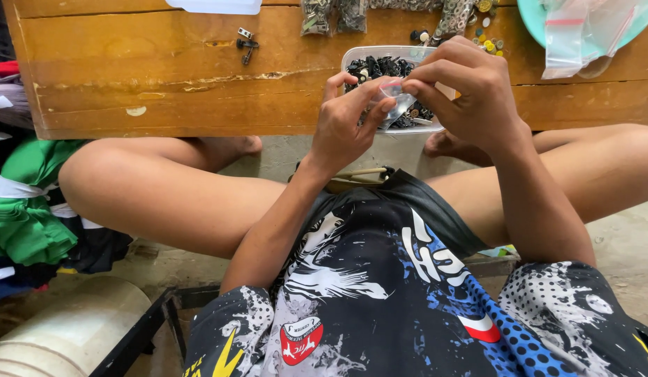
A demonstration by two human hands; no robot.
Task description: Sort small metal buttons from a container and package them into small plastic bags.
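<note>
I am pinching what looks like a small clear plastic bag (394,94) between my left hand (348,126) and right hand (463,94), fingers closed on it, at upper centre above the tub of dark parts (369,66) on the worktop (163,84).

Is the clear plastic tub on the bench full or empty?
Partly filled at least: small dark metal parts show inside the clear plastic tub. Both hands, holding a small clear bag, hide its middle, so exact level cannot tell.

The scene is lit by soft, even daylight, and only faint shadows are cast under the bench (163,105) and between the legs. Mild glare is seen on the clear plastic bags (582,31) at the upper right. Focus is kept sharp in the middle, while straight lines are bent by wide-angle distortion at the edges.
</note>
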